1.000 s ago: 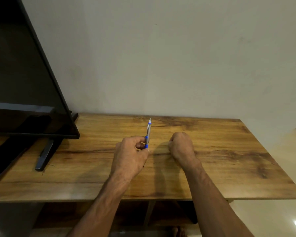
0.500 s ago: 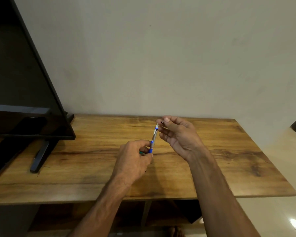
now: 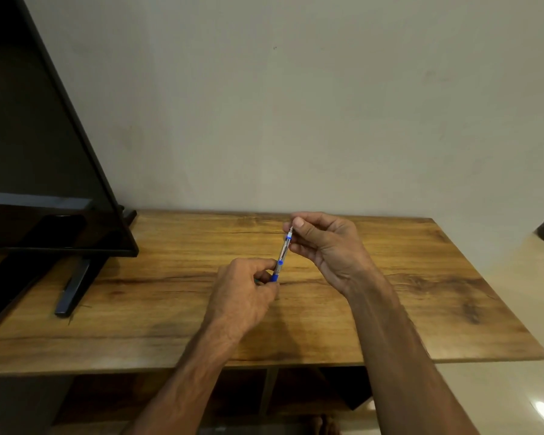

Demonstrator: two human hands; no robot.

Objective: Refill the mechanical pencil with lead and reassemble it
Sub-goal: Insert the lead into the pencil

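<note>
**Pencil held in both hands over the worktop**

A dark television (image 3: 44,152) stood at the left of the frame on the wooden worktop (image 3: 421,293). Near the centre, the left hand (image 3: 242,296) had its grip curled tight around the blue lower end of the pencil (image 3: 282,251), which slanted up and right. The right hand (image 3: 330,246) pinched the pencil's top between thumb and forefinger.
</note>
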